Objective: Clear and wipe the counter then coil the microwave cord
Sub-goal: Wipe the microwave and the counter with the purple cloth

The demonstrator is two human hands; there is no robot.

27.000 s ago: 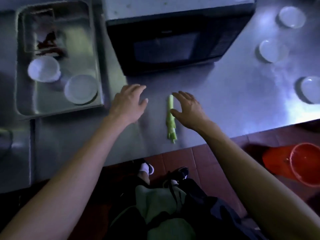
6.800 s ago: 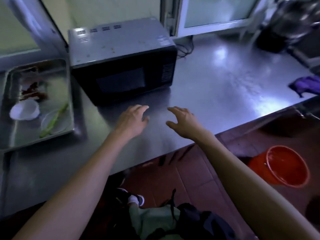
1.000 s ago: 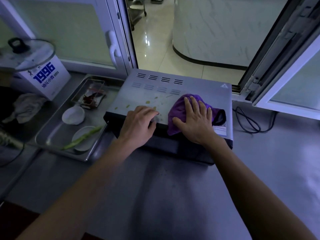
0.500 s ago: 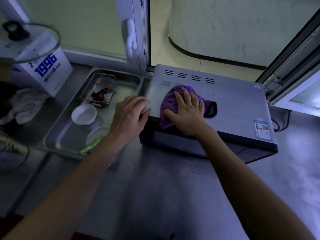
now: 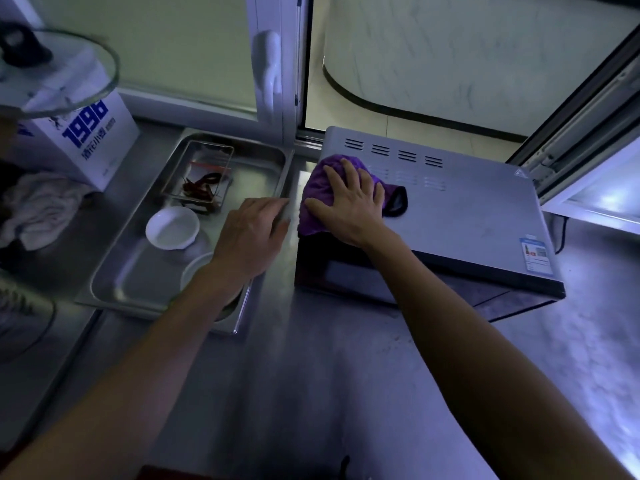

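Purple cloth (image 5: 317,188) under my right hand (image 5: 353,206), wiping the microwave (image 5: 467,216) top at its left end.

R fingers are lying flat, pressing the cloth down; left hand (image 5: 251,233) is hovering relaxed, holding nothing, over the tray (image 5: 114,289) edge. Next: prob. the counter (image 5: 311,375) itself, then the cord (image 5: 562,233), only partly showing behind the microwave's right side. Tray w/ bowl (image 5: 172,227) is crowding the left.

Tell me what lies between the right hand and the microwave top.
In the head view, a purple cloth lies under the right hand, flat on the microwave.
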